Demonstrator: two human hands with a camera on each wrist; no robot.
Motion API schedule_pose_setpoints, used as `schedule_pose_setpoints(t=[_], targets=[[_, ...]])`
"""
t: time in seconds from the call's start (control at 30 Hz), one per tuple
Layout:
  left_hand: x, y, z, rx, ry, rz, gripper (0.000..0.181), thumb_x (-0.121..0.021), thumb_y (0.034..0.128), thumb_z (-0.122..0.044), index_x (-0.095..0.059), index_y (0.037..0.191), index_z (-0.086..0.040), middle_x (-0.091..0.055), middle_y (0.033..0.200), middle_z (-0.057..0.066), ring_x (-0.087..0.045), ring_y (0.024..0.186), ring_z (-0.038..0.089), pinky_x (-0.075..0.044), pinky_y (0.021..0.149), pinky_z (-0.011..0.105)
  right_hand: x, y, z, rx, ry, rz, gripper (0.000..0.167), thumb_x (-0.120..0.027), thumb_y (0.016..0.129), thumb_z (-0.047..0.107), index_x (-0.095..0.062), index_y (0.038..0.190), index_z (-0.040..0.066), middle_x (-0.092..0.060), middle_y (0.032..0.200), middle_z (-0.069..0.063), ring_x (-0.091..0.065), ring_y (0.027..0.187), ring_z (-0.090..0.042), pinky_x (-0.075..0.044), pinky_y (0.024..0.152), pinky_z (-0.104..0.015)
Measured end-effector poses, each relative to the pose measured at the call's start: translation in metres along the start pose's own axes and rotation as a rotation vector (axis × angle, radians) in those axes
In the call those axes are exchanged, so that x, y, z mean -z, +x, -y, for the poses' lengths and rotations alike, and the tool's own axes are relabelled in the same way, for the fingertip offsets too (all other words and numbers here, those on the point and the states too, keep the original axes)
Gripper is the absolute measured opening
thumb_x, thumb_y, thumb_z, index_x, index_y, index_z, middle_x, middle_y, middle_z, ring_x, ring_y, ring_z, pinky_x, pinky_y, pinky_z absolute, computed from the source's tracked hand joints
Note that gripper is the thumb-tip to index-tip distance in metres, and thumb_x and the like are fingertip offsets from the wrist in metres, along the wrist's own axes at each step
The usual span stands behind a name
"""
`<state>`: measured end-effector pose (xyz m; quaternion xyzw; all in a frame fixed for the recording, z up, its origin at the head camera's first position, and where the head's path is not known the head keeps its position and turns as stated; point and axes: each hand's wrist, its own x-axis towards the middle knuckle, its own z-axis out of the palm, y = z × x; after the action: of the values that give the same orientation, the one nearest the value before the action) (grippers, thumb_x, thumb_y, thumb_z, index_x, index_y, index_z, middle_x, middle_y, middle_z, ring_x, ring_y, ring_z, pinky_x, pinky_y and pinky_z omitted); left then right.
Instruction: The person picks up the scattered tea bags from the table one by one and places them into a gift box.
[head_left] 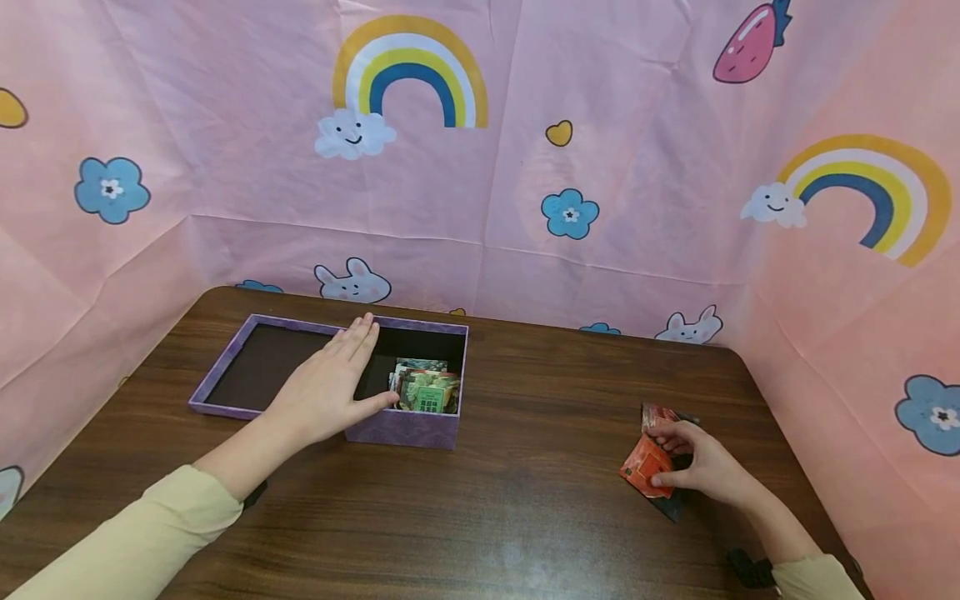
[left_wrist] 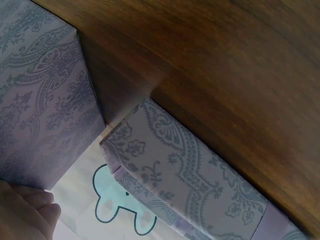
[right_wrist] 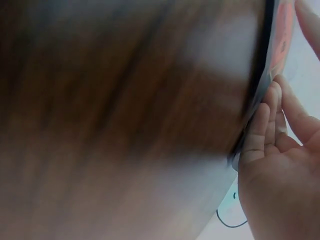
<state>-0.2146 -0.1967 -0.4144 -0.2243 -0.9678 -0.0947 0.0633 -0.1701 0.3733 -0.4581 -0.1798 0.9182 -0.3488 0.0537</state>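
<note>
My left hand point(head_left: 326, 385) rests on the left side of a purple patterned box point(head_left: 405, 429), fingers straight and thumb reaching over the box's front edge. In the left wrist view, its fingertips point(left_wrist: 42, 205) touch the box's side. Several small printed packets point(head_left: 427, 390), green on top, lie in the right part of the box. At the right of the table my right hand point(head_left: 708, 467) pinches a flat orange-red packet point(head_left: 647, 467) between thumb and fingers. A reddish packet point(head_left: 658, 415) and a dark one point(head_left: 666, 505) lie under and beside it, partly hidden.
The box's purple lid point(head_left: 258, 354) lies inside-up to the left of the box, its right part behind my left hand. A brown wooden table point(head_left: 517, 467) carries everything. Pink printed cloth point(head_left: 510, 167) hangs behind and at both sides.
</note>
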Motion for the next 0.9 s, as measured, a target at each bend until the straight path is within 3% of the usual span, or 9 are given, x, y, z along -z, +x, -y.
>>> schedule_pose_setpoints(t=[0.3, 0.7, 0.9], targets=[[0.0, 0.0, 0.0, 0.0, 0.0, 0.001, 0.104, -0.063, 0.0998, -0.063, -0.022, 0.166, 0.006, -0.02, 0.176, 0.025, -0.021, 0.164, 0.041, -0.025, 0.134, 0.056, -0.002, 0.003, 0.001, -0.004, -0.053, 0.003, 0.061, -0.097, 0.074, 0.009, -0.066, 0.124, -0.006, -0.066, 0.111, -0.009, -0.055, 0.094, 0.002, -0.057, 0.081, -0.021], [0.0, 0.0, 0.001, -0.007, 0.001, -0.007, 0.105, -0.063, 0.0995, -0.063, -0.022, 0.166, 0.006, -0.019, 0.176, 0.025, -0.022, 0.164, 0.041, -0.025, 0.134, 0.056, 0.001, 0.004, 0.004, -0.131, 0.0, -0.015, 0.048, -0.09, 0.082, 0.003, -0.065, 0.121, -0.01, -0.071, 0.107, -0.012, -0.06, 0.089, -0.002, -0.059, 0.078, -0.021], [0.0, -0.001, 0.0, -0.002, 0.0, -0.006, 0.105, -0.063, 0.0994, -0.064, -0.022, 0.166, 0.006, -0.019, 0.176, 0.024, -0.022, 0.164, 0.041, -0.025, 0.134, 0.055, 0.004, 0.009, 0.01, -0.13, 0.019, -0.05, 0.042, -0.088, 0.084, 0.001, -0.065, 0.118, -0.009, -0.072, 0.103, -0.013, -0.061, 0.087, 0.0, -0.059, 0.075, -0.021]])
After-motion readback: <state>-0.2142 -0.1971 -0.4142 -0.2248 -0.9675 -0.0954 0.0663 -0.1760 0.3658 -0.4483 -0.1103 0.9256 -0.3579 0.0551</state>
